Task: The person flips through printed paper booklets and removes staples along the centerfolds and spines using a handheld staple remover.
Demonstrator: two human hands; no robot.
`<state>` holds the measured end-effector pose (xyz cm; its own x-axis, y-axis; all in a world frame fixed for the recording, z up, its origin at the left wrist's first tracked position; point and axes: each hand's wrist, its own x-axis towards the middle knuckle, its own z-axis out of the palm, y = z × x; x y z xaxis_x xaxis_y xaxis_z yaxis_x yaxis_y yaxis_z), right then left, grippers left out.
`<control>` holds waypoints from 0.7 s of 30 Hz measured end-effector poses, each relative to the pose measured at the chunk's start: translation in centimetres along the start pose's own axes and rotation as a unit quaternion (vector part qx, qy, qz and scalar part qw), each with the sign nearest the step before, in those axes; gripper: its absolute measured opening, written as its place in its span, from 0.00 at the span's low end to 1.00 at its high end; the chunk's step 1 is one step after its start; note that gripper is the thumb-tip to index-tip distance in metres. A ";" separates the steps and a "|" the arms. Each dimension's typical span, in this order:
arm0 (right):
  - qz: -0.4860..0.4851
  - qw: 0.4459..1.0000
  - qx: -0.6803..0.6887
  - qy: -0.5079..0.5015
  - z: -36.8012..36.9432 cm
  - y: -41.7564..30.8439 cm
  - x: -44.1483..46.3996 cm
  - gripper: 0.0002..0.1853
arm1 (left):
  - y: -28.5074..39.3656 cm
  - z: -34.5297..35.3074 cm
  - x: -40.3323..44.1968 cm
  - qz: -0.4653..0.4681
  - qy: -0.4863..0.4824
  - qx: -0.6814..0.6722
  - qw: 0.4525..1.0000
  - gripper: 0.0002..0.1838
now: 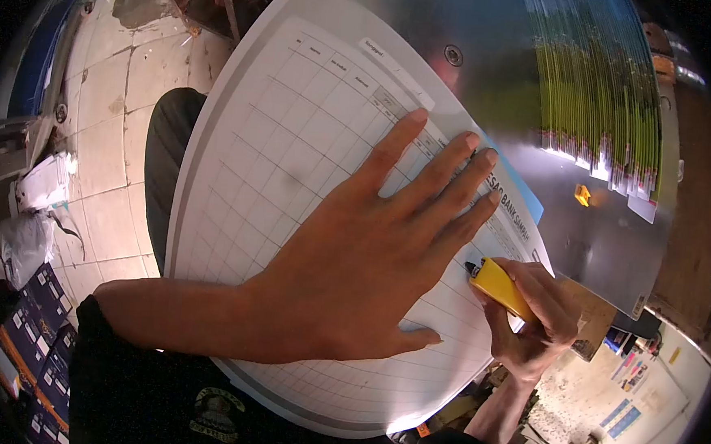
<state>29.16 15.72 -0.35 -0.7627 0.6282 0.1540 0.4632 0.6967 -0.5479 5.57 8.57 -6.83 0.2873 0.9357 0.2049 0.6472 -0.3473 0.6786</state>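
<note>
A large white printed form (297, 113), with a ruled table and the words "BANK SAMPAH", lies across my lap and reaches up to the metal table. My left hand (372, 223) rests flat on it, fingers spread towards the printed heading. Near the form's right edge, my right hand (541, 315) is closed around a yellow hand tool (502, 288) with a dark tip. That tip points left over the sheet; whether it touches the paper I cannot tell. A blue edge (525, 183) shows from under the form.
A row of green-and-blue printed sheets (599, 98) lies on the shiny metal table (614, 254), near a small yellow object (583, 195). Dark printed boxes (42, 357) and a plastic bag (24, 246) stand on the tiled floor (103, 150) at left.
</note>
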 end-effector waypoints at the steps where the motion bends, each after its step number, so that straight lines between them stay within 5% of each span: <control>1: -0.011 1.000 -0.013 0.000 -0.1 0.1 0.0 0.27 | 0.0 0.1 0.0 0.001 0.002 -0.011 1.000 0.59; 11: -0.051 0.998 -0.033 0.010 0.2 0.9 -0.1 0.27 | 0.1 -0.2 0.3 0.004 -0.010 0.005 1.000 0.61; 21: 0.022 0.994 -0.101 0.023 0.8 -2.0 -0.3 0.26 | 0.4 -0.1 0.3 0.001 -0.007 0.024 1.000 0.60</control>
<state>28.15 13.88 0.05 -0.7203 0.6716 0.1738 0.5807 0.7208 -0.3784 5.85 8.71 -6.49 0.2978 0.9343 0.1959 0.6797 -0.3516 0.6437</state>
